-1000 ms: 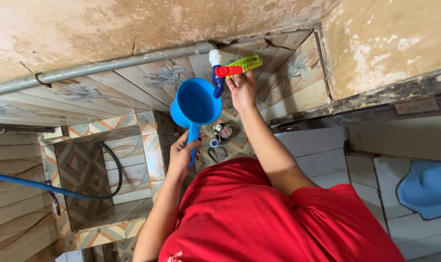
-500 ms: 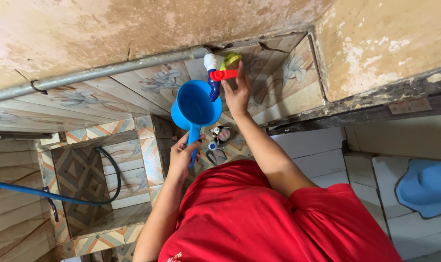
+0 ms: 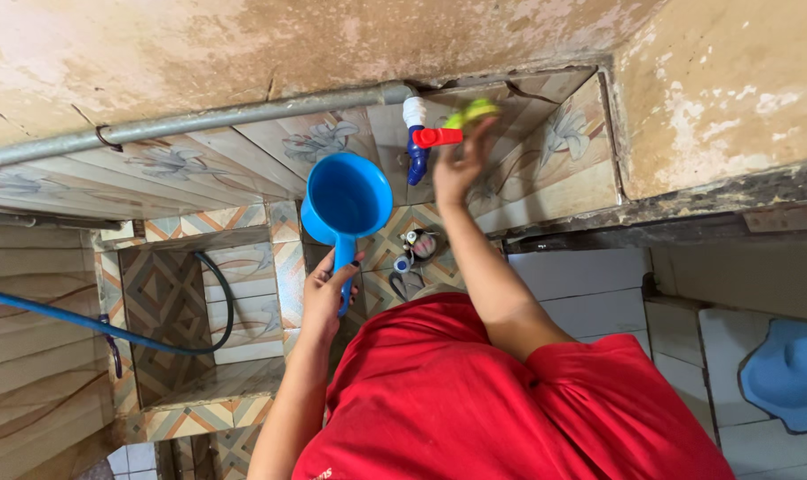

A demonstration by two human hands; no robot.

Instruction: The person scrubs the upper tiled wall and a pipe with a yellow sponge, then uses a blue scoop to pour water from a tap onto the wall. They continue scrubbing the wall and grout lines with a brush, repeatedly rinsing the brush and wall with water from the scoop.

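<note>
My left hand (image 3: pixel 326 293) grips the handle of a blue plastic dipper (image 3: pixel 348 197), whose open bowl sits just left of the tap. The tap (image 3: pixel 419 142) has a white joint, a blue spout and a red lever (image 3: pixel 437 137), and it comes off a grey pipe on the tiled wall. My right hand (image 3: pixel 461 164) is raised beside the red lever and holds a green and yellow brush (image 3: pixel 473 113), which is blurred. My red shirt (image 3: pixel 475 391) fills the lower middle.
A grey pipe (image 3: pixel 199 120) runs along the wall. A tiled trough (image 3: pixel 181 329) at the left has a dark hose and a blue hose (image 3: pixel 66 316) in it. Small items (image 3: pixel 412 249) lie on the patterned floor under the tap. A blue fixture (image 3: pixel 790 369) is at the right.
The dipper has shifted left, out from under the spout. My right hand has come off the red lever and lifted the brush a little higher.
</note>
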